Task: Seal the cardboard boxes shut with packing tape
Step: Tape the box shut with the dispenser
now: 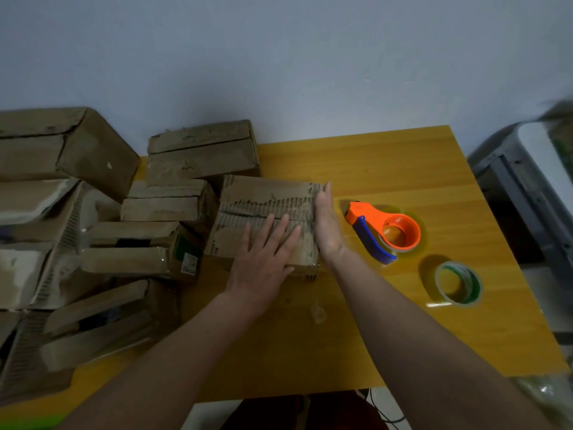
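- Left hand [263,259] lies flat on top of the cardboard box [266,209], fingers straight and spread, pressing the near flap down just short of the centre seam. Nothing gripped.
- Right hand [327,225] stands on edge against the box's right side, fingers straight and together, palm touching the cardboard. Also holding nothing; it just braces the box.
- Box sits on the yellow bench [387,169], right in front of me, top skin torn with the corrugation showing. Flaps are closed but I see no fresh tape across the seam.
- Step, as I judge it: flaps held shut, box squared up, taping not yet started.
- Tape dispenser [381,234], orange with a blue handle, lies on the bench just right of my right hand, untouched.
- Spare tape roll [459,283] with a green core lies nearer me and further right, apart from the dispenser.
- Next move calls for: left hand keeping the flaps down while the right hand lets go of the side, takes the dispenser and runs tape along the seam.
- Pile of other boxes [145,243] crowds the left of the bench, some flaps gaping; likely awaiting sealing too.
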The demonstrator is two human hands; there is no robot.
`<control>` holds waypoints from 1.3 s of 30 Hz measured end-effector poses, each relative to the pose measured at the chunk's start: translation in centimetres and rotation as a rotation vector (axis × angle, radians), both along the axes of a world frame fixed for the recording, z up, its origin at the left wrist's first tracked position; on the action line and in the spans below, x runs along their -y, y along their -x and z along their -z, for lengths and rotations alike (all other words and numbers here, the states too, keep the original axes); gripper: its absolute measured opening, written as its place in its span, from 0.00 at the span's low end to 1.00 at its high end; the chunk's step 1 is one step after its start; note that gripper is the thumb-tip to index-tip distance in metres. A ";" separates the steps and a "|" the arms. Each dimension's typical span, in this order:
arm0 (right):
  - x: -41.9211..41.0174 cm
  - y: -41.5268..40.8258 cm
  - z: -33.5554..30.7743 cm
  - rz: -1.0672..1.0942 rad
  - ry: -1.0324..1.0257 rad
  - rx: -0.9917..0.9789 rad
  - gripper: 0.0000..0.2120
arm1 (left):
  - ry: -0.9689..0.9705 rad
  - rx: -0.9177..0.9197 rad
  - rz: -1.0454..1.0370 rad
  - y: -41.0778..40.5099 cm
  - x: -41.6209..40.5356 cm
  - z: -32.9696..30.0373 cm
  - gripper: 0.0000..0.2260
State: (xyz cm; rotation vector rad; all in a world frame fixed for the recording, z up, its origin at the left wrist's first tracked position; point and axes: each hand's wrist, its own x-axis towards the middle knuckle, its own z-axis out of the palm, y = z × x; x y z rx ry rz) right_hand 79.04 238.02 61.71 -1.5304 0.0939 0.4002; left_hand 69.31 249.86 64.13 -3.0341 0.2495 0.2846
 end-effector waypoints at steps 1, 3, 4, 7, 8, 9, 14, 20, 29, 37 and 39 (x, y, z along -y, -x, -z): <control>0.1 0.6 0.3 -0.007 0.006 0.002 0.27 | 0.005 -0.009 -0.006 0.0 0.1 -0.1 0.32; 0.8 1.6 1.0 -0.088 0.074 0.015 0.28 | 0.000 -0.025 -0.025 0.0 0.2 -0.2 0.33; 1.5 1.8 1.5 -0.174 0.136 0.013 0.30 | -0.008 -0.039 -0.033 0.0 0.3 -0.3 0.33; 3.6 1.2 1.9 -0.399 0.463 0.018 0.35 | 0.011 -0.042 -0.065 -0.1 0.7 -0.5 0.33; 3.8 1.0 1.5 -0.369 0.532 0.033 0.34 | 0.025 -0.039 -0.081 -0.1 1.0 -0.5 0.32; 3.5 0.8 0.9 -0.297 0.543 0.053 0.31 | 0.042 -0.034 -0.096 -0.2 1.5 -0.5 0.32; 0.7 2.7 0.0 0.041 0.545 0.162 0.23 | 0.069 -0.011 -0.171 -0.6 3.1 0.0 0.32; -0.8 6.7 2.1 0.483 0.226 0.129 0.19 | 0.118 0.003 -0.188 -0.4 3.0 0.1 0.32; 2.4 4.9 0.6 0.299 0.207 0.173 0.11 | 0.164 -0.021 -0.066 -1.7 0.8 -2.7 0.36; 0.5 3.1 1.1 0.469 0.131 0.043 0.14 | 0.078 -0.052 0.050 -0.2 -1.4 -0.3 0.45; -0.5 3.2 0.5 0.585 0.063 -0.084 0.18 | 0.073 -0.041 0.030 -0.1 -1.4 -0.2 0.46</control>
